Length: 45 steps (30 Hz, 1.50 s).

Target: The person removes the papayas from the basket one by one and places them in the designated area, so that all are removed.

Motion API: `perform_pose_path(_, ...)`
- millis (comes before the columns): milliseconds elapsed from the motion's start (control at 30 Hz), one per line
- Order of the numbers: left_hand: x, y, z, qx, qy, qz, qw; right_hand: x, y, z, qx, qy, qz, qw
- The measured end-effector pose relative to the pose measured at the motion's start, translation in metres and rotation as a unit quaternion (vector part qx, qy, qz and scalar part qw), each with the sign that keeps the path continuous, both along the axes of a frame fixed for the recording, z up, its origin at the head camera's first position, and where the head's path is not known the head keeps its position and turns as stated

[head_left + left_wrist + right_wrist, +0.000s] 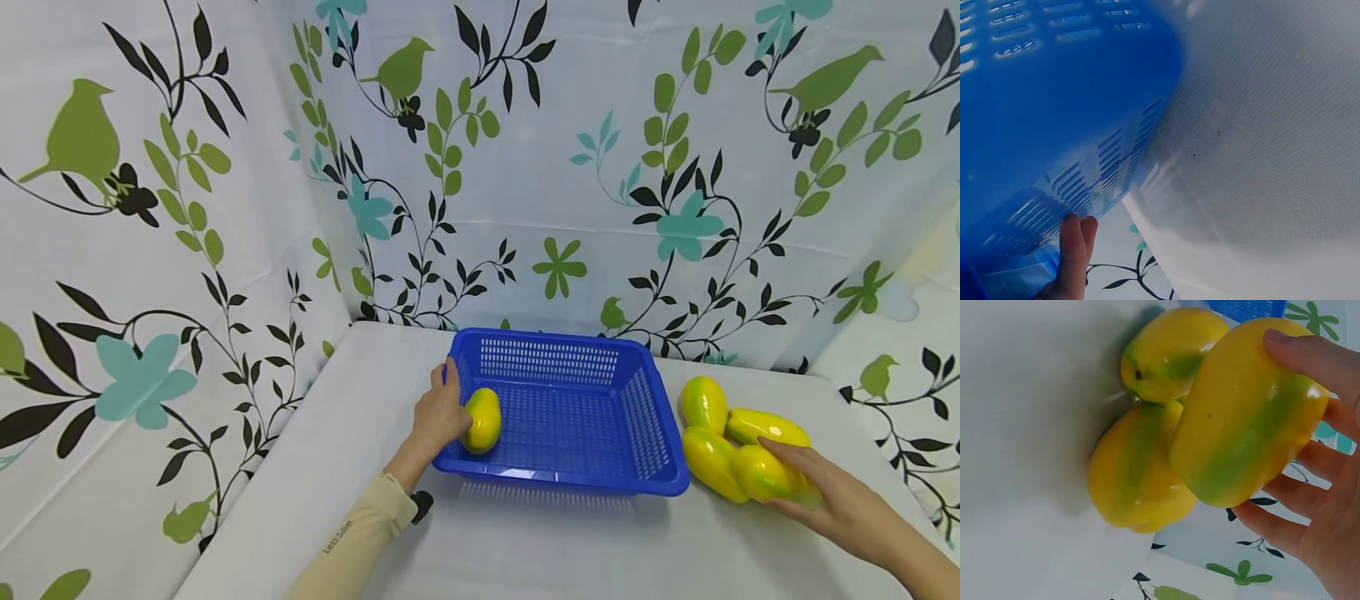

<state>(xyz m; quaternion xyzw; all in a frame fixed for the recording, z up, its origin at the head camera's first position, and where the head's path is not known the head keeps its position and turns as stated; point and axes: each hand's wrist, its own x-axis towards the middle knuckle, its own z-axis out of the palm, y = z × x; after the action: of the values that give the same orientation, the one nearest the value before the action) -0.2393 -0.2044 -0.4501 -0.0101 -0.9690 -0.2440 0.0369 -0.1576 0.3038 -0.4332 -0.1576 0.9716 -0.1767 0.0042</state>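
A blue plastic basket (555, 429) with slotted sides stands on the white table. My left hand (441, 407) grips its left rim, and in the left wrist view the fingers (1073, 250) lie against the slotted side wall. Inside, near that hand, is one yellow-green mango (482, 421). At the right my right hand (840, 500) holds another mango (1250, 415), thumb on one side and fingers on the other. Beside the held one, more mangoes (703, 404) lie close together on the table, two of them visible in the right wrist view.
The table (525, 550) has a white cover. Behind it and at both sides hangs a white cloth (555, 167) printed with green birds, leaves and teal flowers. The basket's right wall (660, 417) stands close to the loose mangoes.
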Motion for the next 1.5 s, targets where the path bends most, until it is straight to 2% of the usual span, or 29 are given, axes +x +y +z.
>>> perform_pose_path(200, 0.0, 0.001, 0.0, -0.005, 0.005, -0.004, 1.0, 0.008, 0.003, -0.01, 0.021, -0.023, -0.008, 0.999)
perform_pose_path(467, -0.002, -0.001, 0.0, -0.01, 0.011, -0.002, 0.9999, 0.007, -0.006, -0.019, 0.072, -0.061, -0.006, 0.996)
perform_pose_path(767, -0.001, 0.0, -0.001, -0.005, 0.016, -0.001, 0.9999, 0.006, -0.013, -0.031, 0.053, -0.061, 0.01, 0.997)
perform_pose_path(1000, -0.001, 0.001, -0.003, 0.0, 0.011, 0.001, 0.9999, 0.004, -0.016, -0.039, 0.057, -0.058, 0.013, 0.997)
perform_pose_path(1300, -0.001, 0.003, -0.005, 0.007, 0.015, 0.005, 0.9998, 0.002, -0.018, -0.042, 0.073, -0.04, 0.006, 0.997)
perform_pose_path(1500, 0.001, 0.003, -0.004, 0.008, 0.013, 0.006, 0.9999, -0.001, -0.021, -0.04, 0.08, -0.046, -0.001, 0.996)
